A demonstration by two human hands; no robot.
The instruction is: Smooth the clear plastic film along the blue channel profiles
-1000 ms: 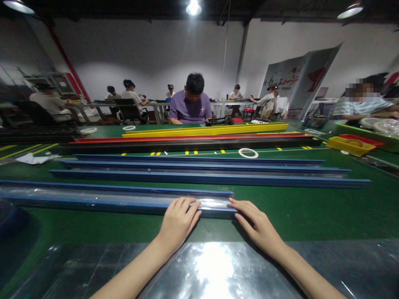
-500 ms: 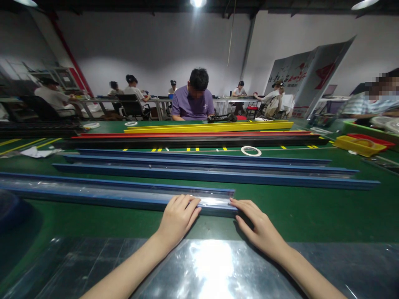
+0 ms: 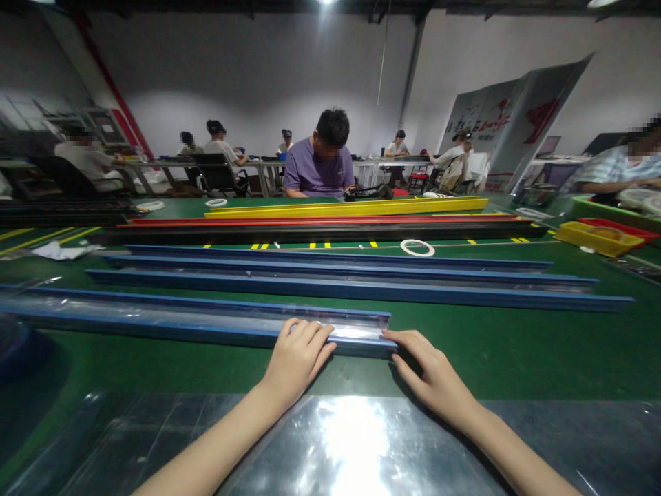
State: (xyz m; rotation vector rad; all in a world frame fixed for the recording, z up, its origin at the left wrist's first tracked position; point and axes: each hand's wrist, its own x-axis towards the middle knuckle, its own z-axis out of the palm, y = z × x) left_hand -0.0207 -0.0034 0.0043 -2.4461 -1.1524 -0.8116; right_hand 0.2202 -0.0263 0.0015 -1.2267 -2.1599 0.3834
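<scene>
A long blue rail wrapped in clear film lies across the green table, and both of my hands are at its right end. My left hand rests on top of the rail, fingers stretched flat and pressing on the film. My right hand lies beside the rail's right end, its fingertips touching that end, fingers extended. A sheet of clear plastic film is spread on the table under my forearms.
Three more blue rails lie parallel farther back, then black, red and yellow rails. A white tape ring sits mid-table and yellow trays at right. A person in a purple shirt sits opposite; others work behind.
My hands have stayed on the end of the rail; my head has tilted slightly, shifting the scene a little upward.
</scene>
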